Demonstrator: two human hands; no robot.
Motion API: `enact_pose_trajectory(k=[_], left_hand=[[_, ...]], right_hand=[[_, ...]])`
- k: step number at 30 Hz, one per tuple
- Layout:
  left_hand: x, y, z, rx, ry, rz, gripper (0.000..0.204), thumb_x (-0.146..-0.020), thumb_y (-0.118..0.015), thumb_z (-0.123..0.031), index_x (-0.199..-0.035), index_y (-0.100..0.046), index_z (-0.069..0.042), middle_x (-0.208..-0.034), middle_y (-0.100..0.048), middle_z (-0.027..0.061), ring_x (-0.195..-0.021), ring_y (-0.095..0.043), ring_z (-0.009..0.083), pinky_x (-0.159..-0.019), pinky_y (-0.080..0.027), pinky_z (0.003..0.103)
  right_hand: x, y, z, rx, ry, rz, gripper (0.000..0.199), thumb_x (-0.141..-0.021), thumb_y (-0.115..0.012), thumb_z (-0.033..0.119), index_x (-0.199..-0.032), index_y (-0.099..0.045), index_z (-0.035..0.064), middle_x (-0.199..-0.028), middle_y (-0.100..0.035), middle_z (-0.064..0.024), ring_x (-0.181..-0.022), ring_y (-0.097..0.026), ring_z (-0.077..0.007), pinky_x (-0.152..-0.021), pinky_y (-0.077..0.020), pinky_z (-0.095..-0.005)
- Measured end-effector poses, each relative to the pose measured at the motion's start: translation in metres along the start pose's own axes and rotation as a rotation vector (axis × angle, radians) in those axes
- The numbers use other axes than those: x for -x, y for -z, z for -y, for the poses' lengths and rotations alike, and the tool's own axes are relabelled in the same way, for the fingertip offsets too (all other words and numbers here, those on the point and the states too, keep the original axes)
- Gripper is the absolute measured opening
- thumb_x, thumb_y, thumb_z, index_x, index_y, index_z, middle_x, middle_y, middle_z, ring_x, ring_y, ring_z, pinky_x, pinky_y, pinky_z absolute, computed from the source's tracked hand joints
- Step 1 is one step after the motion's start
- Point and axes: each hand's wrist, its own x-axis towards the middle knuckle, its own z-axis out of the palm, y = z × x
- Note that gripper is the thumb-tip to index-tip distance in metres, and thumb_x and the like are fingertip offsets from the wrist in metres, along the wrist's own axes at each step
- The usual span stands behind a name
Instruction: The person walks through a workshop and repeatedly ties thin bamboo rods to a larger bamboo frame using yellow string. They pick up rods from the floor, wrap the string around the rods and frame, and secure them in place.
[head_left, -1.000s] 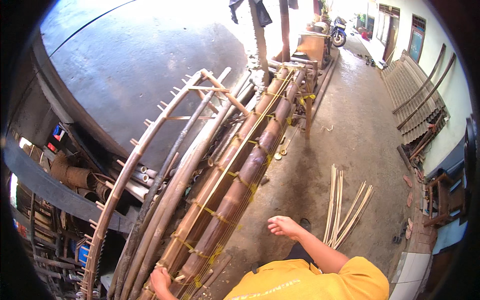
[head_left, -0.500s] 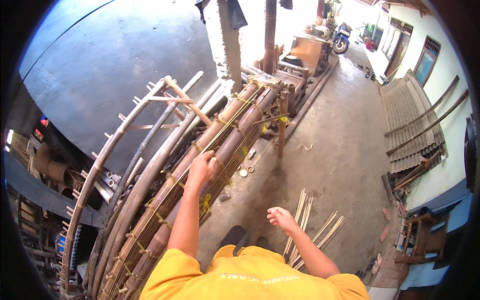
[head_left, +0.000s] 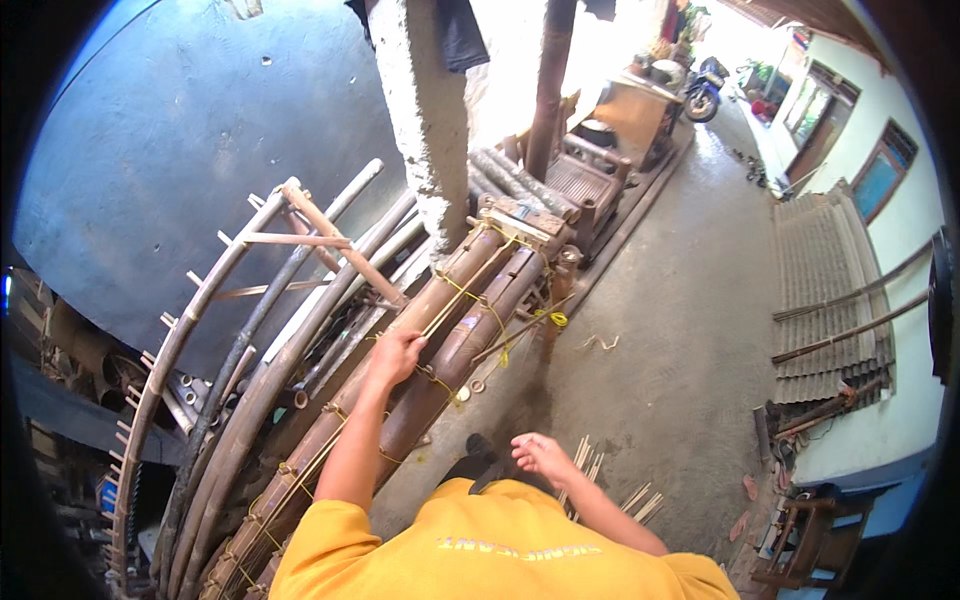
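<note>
My left hand [head_left: 398, 352] is closed round thin bamboo strips [head_left: 468, 284], which run lengthwise over thick brown bamboo poles [head_left: 440, 372]. How many strips lie in its grip is hidden by the fingers. Yellow cord [head_left: 440, 380] is tied round the poles at intervals. Over the floor right of the poles, my right hand [head_left: 543, 457] hangs in the air, fingers half curled and somewhat apart, with nothing visible in it. Below it, pale thin sticks [head_left: 584, 464] lie on the floor, partly hidden by my right arm.
A curved bamboo frame with pegs [head_left: 190, 320] and more poles [head_left: 268, 372] stand along my left. A rough pillar [head_left: 420, 120] rises behind. Ahead are a slatted bamboo bench [head_left: 590, 180] and a motorbike [head_left: 705, 92]. Corrugated sheets [head_left: 830, 290] lean on the right wall.
My body and view have moved forward along the poles, and my left hand is closer to their far end. Strips along the right pole's outer side no longer show there.
</note>
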Motion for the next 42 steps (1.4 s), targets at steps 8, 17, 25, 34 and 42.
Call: enact_pose_trajectory(k=[8,17,25,34,42], left_hand=[[-0.083,-0.056,-0.025,0.008,0.164,-0.028,0.023,-0.092,-0.064,-0.023,-0.103,-0.074,-0.006,-0.100,-0.071,0.0210,-0.096,-0.068,0.0371,-0.085,-0.052,0.045],[-0.097,-0.106,-0.075,-0.177,0.323,-0.240,0.032,-0.093,-0.058,-0.022,-0.123,-0.058,-0.011,-0.106,-0.070,0.0147,-0.104,-0.063,0.0335,-0.089,-0.037,0.050],[-0.107,-0.121,-0.079,-0.111,0.332,-0.375,0.024,-0.098,-0.054,-0.026,-0.104,-0.070,-0.009,-0.091,-0.071,0.0177,-0.095,-0.064,0.0375,-0.078,-0.033,0.048],[-0.107,-0.129,-0.072,-0.044,0.339,-0.450,0.019,-0.096,-0.057,-0.028,-0.100,-0.072,-0.016,-0.087,-0.070,0.0120,-0.089,-0.064,0.0311,-0.084,-0.032,0.047],[-0.193,-0.029,-0.087,0.709,0.295,-0.559,0.024,-0.101,-0.058,-0.025,-0.097,-0.071,-0.005,-0.074,-0.065,0.0014,-0.064,-0.052,0.0065,-0.061,-0.039,0.025]], right_hand=[[-0.122,0.000,0.152,0.223,0.185,0.216,0.031,-0.105,-0.049,0.030,-0.119,-0.064,0.0065,-0.099,-0.064,0.0000,-0.082,-0.056,-0.0070,-0.075,-0.0489,-0.0234],[-0.200,-0.024,0.244,-0.902,0.143,-0.041,0.020,-0.100,-0.050,0.025,-0.102,-0.062,0.0085,-0.086,-0.058,-0.0023,-0.076,-0.055,-0.0155,-0.080,-0.0475,-0.0277],[-0.290,-0.101,0.346,1.649,1.117,-0.111,0.047,-0.100,-0.042,0.051,-0.109,-0.072,0.0159,-0.105,-0.069,-0.0108,-0.106,-0.061,-0.0362,-0.096,-0.0395,-0.0591],[-0.180,-0.015,0.347,0.883,0.538,1.215,0.041,-0.102,-0.051,0.035,-0.082,-0.064,0.0022,-0.081,-0.066,-0.0180,-0.077,-0.064,-0.0339,-0.072,-0.0479,-0.0443],[-0.177,0.022,0.254,1.192,0.612,0.813,0.040,-0.098,-0.050,0.034,-0.080,-0.065,0.0018,-0.081,-0.066,-0.0249,-0.079,-0.064,-0.0436,-0.074,-0.0506,-0.0522]])
